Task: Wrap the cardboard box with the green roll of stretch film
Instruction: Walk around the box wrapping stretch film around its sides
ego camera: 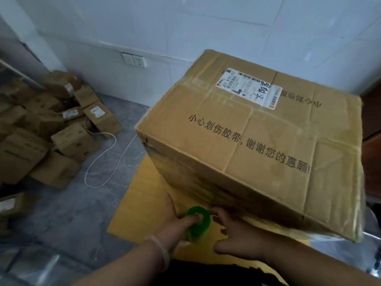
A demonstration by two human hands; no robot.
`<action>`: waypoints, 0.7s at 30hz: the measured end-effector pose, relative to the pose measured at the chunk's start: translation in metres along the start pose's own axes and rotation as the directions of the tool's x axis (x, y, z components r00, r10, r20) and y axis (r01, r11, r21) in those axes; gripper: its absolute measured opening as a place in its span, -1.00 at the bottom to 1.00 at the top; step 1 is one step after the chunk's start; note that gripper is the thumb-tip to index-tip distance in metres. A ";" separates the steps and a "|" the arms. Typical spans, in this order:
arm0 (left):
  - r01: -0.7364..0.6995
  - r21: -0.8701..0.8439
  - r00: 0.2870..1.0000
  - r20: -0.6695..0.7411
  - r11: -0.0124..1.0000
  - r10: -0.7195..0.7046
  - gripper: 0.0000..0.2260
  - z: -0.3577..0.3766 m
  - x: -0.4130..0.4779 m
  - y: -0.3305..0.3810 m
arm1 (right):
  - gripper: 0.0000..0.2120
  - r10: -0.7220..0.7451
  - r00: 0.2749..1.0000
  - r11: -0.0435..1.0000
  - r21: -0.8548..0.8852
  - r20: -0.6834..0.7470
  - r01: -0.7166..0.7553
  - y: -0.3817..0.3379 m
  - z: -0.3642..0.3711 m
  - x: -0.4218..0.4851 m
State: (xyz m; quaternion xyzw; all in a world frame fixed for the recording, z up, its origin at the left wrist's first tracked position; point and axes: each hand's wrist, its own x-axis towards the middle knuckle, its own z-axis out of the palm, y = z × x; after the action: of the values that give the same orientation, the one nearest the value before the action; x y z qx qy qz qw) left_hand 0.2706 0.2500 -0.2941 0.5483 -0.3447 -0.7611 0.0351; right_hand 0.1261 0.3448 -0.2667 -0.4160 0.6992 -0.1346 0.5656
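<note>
A large cardboard box (257,141) with a white shipping label and printed black characters stands on a yellow board (140,195). Its near side looks dark and glossy with layers of film. The green roll of stretch film (199,222) is at the box's lower near edge. My left hand (175,221) holds the roll, fingers hooked into its core. My right hand (233,232) rests just right of the roll, fingers spread against the bottom of the box's near side.
A heap of small cardboard boxes (41,129) lies on the grey floor at the left. A loose white cord (103,157) loops across the floor between the heap and the board. A white wall with a socket (134,60) runs behind.
</note>
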 end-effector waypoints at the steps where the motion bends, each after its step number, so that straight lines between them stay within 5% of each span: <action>1: 0.001 0.001 1.000 -0.011 1.000 -0.001 0.28 0.005 -0.003 -0.001 | -0.12 -0.008 1.000 1.000 0.005 0.014 0.008 0.001 -0.003 -0.001; 7: -0.037 -0.158 0.996 -0.085 0.987 0.024 0.06 0.012 -0.001 -0.004 | -0.17 -0.053 0.997 0.999 0.014 0.052 0.052 -0.002 -0.007 -0.002; 11: -0.020 -0.250 0.999 -0.043 0.968 0.010 0.15 0.007 0.009 -0.019 | -0.02 -0.051 0.996 0.994 -0.092 0.073 0.058 0.000 -0.006 0.001; 16: -0.025 -0.268 0.999 -0.026 0.963 0.019 0.01 0.010 0.000 -0.028 | -0.14 -0.052 0.994 0.997 -0.054 0.094 0.057 0.003 -0.006 -0.001; 21: -0.029 -0.330 0.997 -0.074 0.944 0.005 -0.10 0.019 -0.008 -0.033 | 0.09 -0.058 0.995 0.998 -0.004 0.085 0.058 -0.002 -0.005 -0.012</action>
State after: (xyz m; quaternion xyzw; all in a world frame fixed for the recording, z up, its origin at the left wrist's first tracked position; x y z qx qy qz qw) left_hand 0.2682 0.2877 -0.3029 0.5589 -0.2152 -0.7876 0.1454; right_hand 0.1230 0.3504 -0.2557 -0.4432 0.6627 -0.1310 0.5893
